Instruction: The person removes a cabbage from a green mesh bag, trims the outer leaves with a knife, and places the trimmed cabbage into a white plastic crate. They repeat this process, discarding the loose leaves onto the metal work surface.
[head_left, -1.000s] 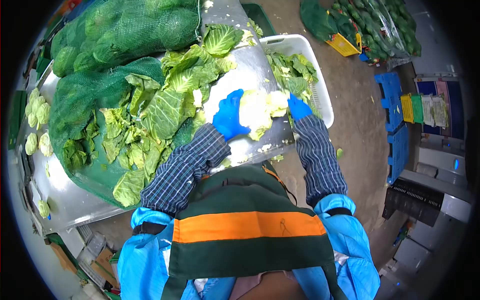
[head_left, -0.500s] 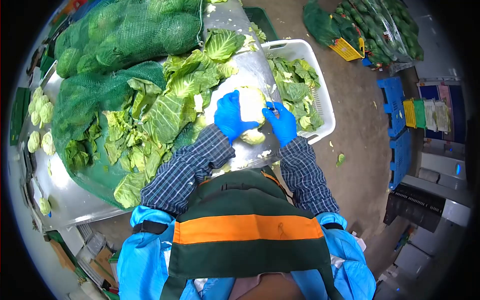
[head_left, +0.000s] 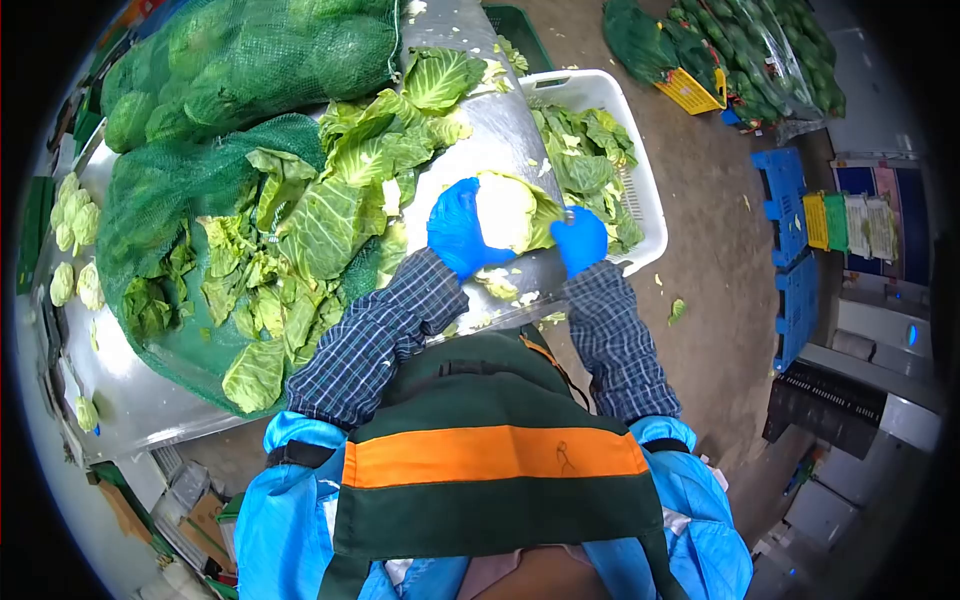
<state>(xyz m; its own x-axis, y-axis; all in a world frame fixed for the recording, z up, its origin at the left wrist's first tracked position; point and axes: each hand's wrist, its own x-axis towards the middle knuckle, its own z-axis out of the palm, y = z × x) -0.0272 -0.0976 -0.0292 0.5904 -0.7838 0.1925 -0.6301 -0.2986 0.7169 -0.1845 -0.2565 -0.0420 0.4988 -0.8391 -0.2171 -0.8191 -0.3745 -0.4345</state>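
On the steel table (head_left: 440, 25) lies a pale cabbage head (head_left: 504, 215), its white side up. My blue-gloved left hand (head_left: 457, 232) curls around its left side, thumb along the near edge. An outer green leaf (head_left: 545, 217) stands away from the cabbage's right side and reaches my right hand (head_left: 581, 241). That hand, also gloved in blue, is closed; a short metal bit that looks like a small knife (head_left: 569, 216) shows at its fingers, most of it hidden. Leaf scraps (head_left: 497, 284) lie just below the cabbage.
Loose outer leaves (head_left: 335, 225) are heaped on green netting (head_left: 190, 365) at left. Behind stands a full net sack of cabbages (head_left: 250, 75). Trimmed heads (head_left: 75, 218) sit far left. A white basket (head_left: 655, 215) of leaves adjoins the table's right edge. Blue pallets (head_left: 785, 205) stand farther right.
My right hand has moved right and slightly down, away from the cabbage, and a leaf now stretches out with it. My left hand stays on the head.
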